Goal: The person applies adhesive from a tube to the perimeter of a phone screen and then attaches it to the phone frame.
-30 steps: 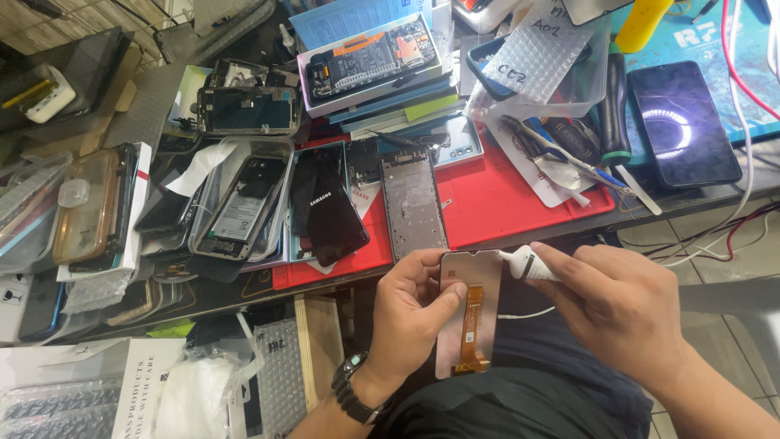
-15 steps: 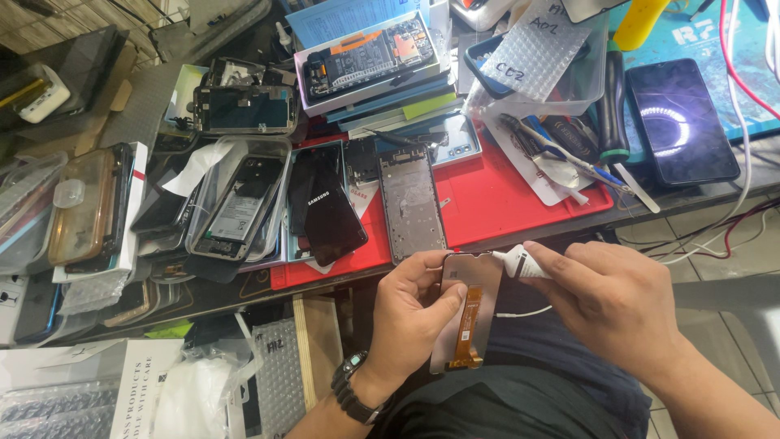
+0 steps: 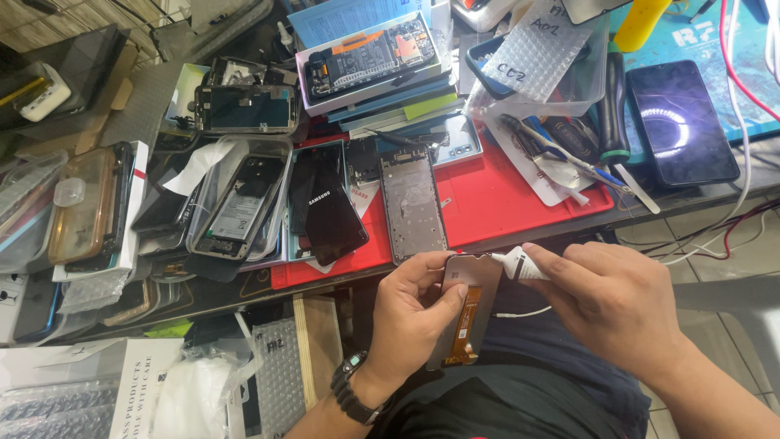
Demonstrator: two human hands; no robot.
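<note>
Left hand clamps the phone screen panel by its left edge, below the desk's near edge; long axis runs near-far, slightly tilted, orange flex cable side up. Right hand pinches a small white tube, nozzle pointing left, touching the panel's far-right corner.

Cluttered workbench with red mat above pale tiled floor.

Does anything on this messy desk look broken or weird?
Yes. Several phones lie opened up: one on the blue stack shows its inner parts, and a bare grey phone frame sits on the red mat. The left hand holds a loose screen panel with an orange ribbon hanging, while the right hand presses a small white tube to its top edge.
</note>
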